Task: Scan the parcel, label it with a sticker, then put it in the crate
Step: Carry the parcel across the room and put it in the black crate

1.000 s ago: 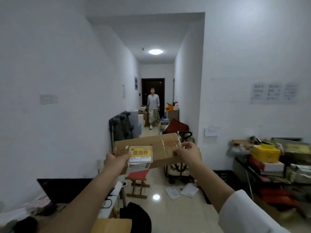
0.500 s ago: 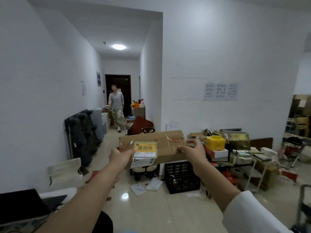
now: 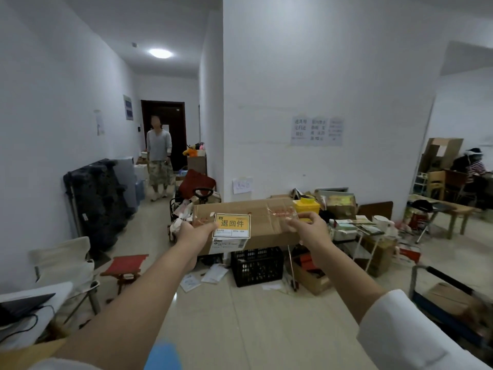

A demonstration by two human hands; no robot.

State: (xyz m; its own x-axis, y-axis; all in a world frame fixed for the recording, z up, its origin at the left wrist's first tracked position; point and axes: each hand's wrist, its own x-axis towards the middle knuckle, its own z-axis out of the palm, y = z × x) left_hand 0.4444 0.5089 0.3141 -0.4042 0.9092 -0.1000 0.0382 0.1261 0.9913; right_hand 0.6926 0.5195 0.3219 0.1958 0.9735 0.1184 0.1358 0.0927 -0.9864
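Note:
I hold a long brown cardboard parcel (image 3: 266,222) out in front of me at chest height, level and lengthwise. A yellow and white sticker (image 3: 232,225) with black characters sits on its near face, above a white shipping label. My left hand (image 3: 194,232) grips the parcel's left end, thumb by the sticker. My right hand (image 3: 306,224) grips the right end with its fingers on the taped top edge. A black plastic crate (image 3: 257,265) stands on the floor directly below and beyond the parcel.
A person (image 3: 159,158) stands in the corridor at the back left. A red stool (image 3: 125,265) and folding chair are left of the crate. Cluttered low shelves (image 3: 354,225) and boxes fill the right; a trolley (image 3: 448,297) sits at the near right. Papers lie on the floor.
My view has swung to the right, bringing the black crate, the shelves and a side room into sight. Both hands keep the same hold on the parcel. The person in the corridor has come closer.

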